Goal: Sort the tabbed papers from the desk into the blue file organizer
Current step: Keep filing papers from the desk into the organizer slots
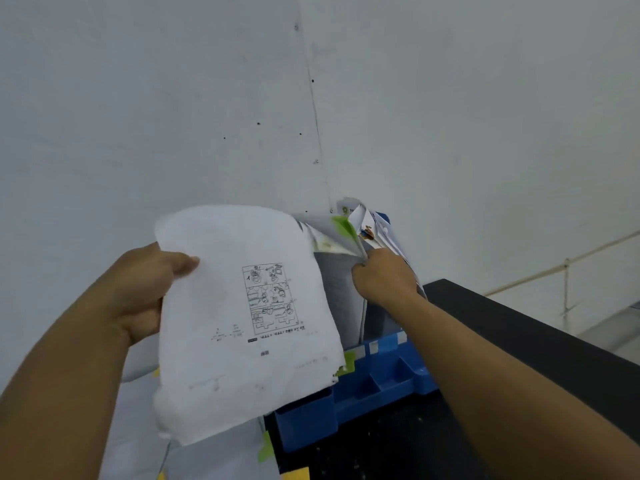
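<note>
My left hand (pixel 145 289) grips the left edge of a white printed sheet (pixel 242 323) and holds it up in front of the blue file organizer (pixel 363 400). The sheet carries a small comic-style drawing and a green tab at its lower right corner. My right hand (pixel 384 275) pinches the top edges of the papers standing in the organizer (pixel 341 289) and pulls them apart; one has a green tab (pixel 343 228). The organizer stands on the black desk (pixel 519 341) against the wall.
More papers with green and yellow tabs (pixel 221 459) lie on the desk at the lower left, partly under the held sheet. The grey wall (pixel 311 98) rises right behind the organizer. The desk's right edge drops off to the floor (pixel 616 327).
</note>
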